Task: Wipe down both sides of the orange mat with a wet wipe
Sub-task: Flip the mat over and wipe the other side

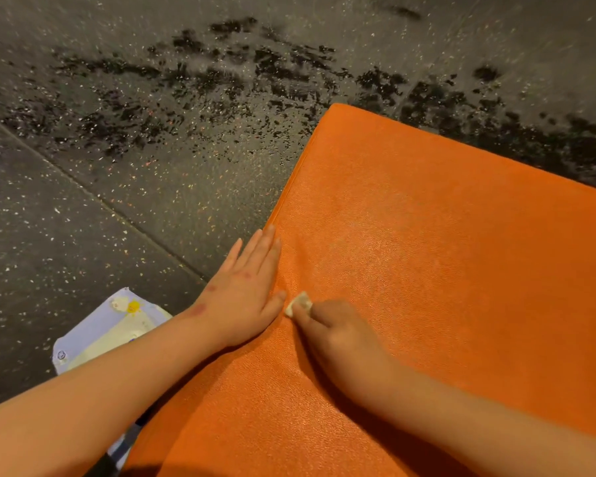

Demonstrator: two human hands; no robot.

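Head view: the orange mat [444, 270] fills the frame from 1 to 6 o'clock on the speckled floor [117, 166]. The left hand [246, 287] lies flat, fingers straight, on its left edge. The right hand [334, 333], at 3 o'clock of it, pinches a folded wet wipe [299, 302] against the mat. A wipes packet [107, 332] lies at 8 o'clock.

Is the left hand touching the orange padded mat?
Touching. Head view shows the left hand flat, palm down, on the orange padded mat near its edge.
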